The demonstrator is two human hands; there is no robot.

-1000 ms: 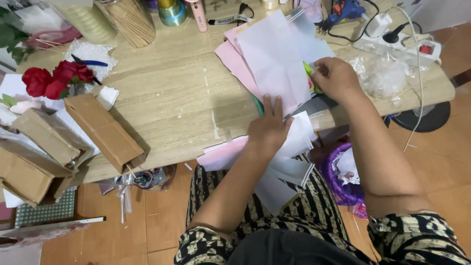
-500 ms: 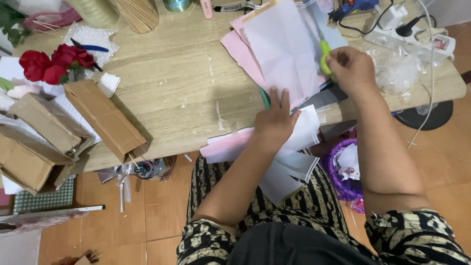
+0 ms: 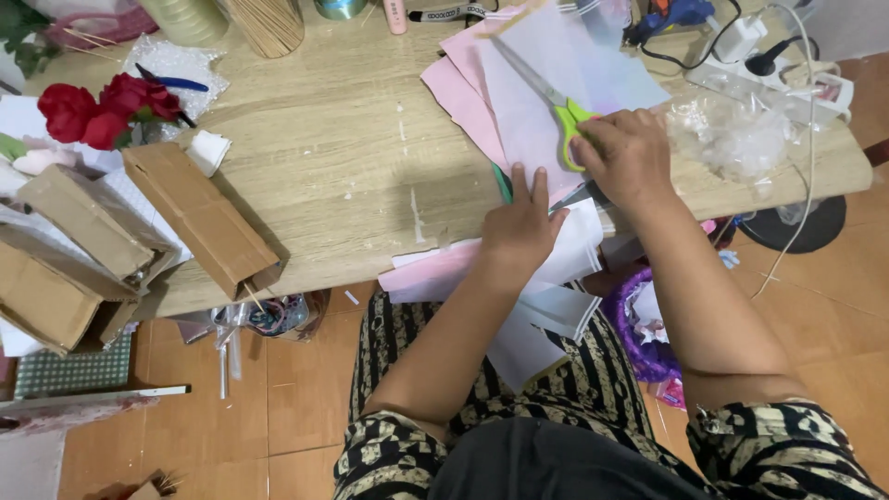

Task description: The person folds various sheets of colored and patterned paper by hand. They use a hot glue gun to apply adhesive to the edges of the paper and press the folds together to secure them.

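My right hand (image 3: pixel 630 157) grips the green handles of a pair of scissors (image 3: pixel 556 104), whose steel blades lie open-angled across a white sheet (image 3: pixel 556 56) on the wooden table (image 3: pixel 352 157). Pink paper sheets (image 3: pixel 458 93) lie under the white one. My left hand (image 3: pixel 523 222) presses flat, fingers spread, on the paper at the table's front edge. More pink and white sheets (image 3: pixel 435 273) hang over that edge toward my lap.
Folded cardboard boxes (image 3: pixel 199 218) and red fabric roses (image 3: pixel 102 106) sit at the left. A crumpled clear plastic bag (image 3: pixel 732 139), a white power strip (image 3: pixel 787 74) with cables and a blue tool (image 3: pixel 676 14) lie at the right. Bamboo sticks (image 3: pixel 269 23) stand at the back.
My right hand has taken up the scissors and brought them over the white sheet. The left hand stayed pressed on the paper near the front edge.
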